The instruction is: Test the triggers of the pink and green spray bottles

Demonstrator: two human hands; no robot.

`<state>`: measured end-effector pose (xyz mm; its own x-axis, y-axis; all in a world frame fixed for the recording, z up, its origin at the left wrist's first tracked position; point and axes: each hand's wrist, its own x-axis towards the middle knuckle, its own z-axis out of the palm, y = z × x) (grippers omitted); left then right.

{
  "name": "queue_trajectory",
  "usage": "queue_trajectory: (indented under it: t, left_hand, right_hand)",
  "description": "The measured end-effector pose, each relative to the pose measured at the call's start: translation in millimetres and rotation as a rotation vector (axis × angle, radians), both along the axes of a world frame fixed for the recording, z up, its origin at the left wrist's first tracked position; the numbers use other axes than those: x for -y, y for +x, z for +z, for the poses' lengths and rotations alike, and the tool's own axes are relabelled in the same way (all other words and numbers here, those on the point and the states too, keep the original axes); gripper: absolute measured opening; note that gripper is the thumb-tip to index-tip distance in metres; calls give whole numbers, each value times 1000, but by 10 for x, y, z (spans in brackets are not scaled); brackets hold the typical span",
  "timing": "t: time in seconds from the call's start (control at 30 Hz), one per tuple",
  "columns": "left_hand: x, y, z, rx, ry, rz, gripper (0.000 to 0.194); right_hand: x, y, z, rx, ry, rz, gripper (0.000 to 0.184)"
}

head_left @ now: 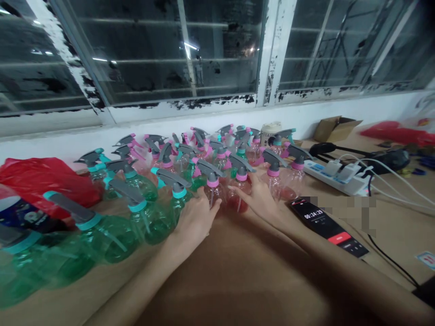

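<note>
Two clear pink spray bottles with grey-and-pink trigger heads stand upright side by side between my hands. My left hand (195,215) is closed around the left side of one spray bottle (213,194), thumb in front, other fingers mostly hidden. Around the other spray bottle (239,201) my right hand (256,197) is wrapped from the right, its thumb stretched across the front. Just left of my left hand is a green spray bottle (178,199) with a turquoise collar. Another pink spray bottle (273,181) stands right of my right hand.
Several more green and pink bottles fill the table's back and left. A red plastic bag (47,181) lies at left. To the right are a phone (326,226) showing a timer, a white power strip (336,176) with cables, and a cardboard box (335,129). Windows rise behind.
</note>
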<state>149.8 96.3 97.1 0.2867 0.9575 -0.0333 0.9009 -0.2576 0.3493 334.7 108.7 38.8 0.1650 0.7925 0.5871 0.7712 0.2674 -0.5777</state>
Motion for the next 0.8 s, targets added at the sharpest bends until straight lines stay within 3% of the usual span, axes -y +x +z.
queue_trajectory:
  t: [0.23, 0.5, 0.67, 0.8]
  left_hand:
    - [-3, 6, 18, -57, 19, 15, 57]
    - [100, -83, 25, -90, 14, -17, 73]
    - [350, -178, 29, -178, 13, -31, 72]
    - [570, -251, 3, -267, 26, -95, 62]
  right_hand:
    - [60, 2, 33, -12, -41, -3, 55]
    - [298, 37, 70, -53, -59, 17, 64]
    - [702, 304, 84, -168, -37, 6, 40]
    - [872, 617, 144, -144, -70, -128, 32]
